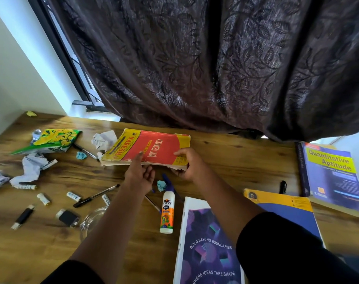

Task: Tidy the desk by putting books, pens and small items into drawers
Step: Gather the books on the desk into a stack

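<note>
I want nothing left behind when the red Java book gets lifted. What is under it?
Under the red Java book, only the right hand's fingers and bare desk at its edge show. The rest underneath is covered.

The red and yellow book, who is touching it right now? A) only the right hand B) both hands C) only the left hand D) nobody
B: the right hand grips the near right corner of the red and yellow book with its thumb on the cover, and the left hand touches the book's near edge with one of its fingers on the cover.
</note>
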Motion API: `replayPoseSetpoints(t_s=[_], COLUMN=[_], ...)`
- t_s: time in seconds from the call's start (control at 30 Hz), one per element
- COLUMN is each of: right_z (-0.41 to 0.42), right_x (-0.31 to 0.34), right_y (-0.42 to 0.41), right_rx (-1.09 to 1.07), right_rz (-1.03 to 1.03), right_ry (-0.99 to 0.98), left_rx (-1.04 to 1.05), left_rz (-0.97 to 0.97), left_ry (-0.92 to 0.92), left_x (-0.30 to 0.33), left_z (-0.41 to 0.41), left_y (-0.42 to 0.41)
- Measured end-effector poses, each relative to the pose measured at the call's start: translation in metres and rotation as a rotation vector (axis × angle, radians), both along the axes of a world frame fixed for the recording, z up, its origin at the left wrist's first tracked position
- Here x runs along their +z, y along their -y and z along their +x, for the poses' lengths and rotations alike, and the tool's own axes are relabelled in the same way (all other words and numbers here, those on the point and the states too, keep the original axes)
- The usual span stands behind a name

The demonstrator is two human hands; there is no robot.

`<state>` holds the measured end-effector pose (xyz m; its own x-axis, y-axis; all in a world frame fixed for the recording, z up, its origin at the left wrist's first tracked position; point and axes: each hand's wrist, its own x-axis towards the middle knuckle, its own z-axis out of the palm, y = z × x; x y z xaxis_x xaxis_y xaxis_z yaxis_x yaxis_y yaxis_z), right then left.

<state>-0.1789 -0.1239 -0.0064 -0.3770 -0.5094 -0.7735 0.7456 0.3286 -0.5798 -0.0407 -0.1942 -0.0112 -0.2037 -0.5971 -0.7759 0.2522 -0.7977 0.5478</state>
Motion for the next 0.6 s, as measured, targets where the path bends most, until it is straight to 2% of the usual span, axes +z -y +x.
replayPoseSetpoints(t_s=[0.13, 0.4, 0.6], right_z=[-0.001, -0.004, -0.011], right_x=[0.003, 0.023, 0.042], right_y=[-0.004, -0.017, -0.037], right_rx=[-0.06, -0.114, -0.051], right_rz=[-0.077, -0.14, -0.264], right_ry=[0.047, 0.051, -0.026], left_rx=[-0.028, -0.094, -0.138], left_rz=[-0.07, -0.241, -0.153], left_ry=[-0.015, -0.301, -0.549], left_x=[-0.002, 0.01, 0.018], left_z=[-0.002, -0.001, 0.011], left_y=[-0.001, -0.009, -0.024])
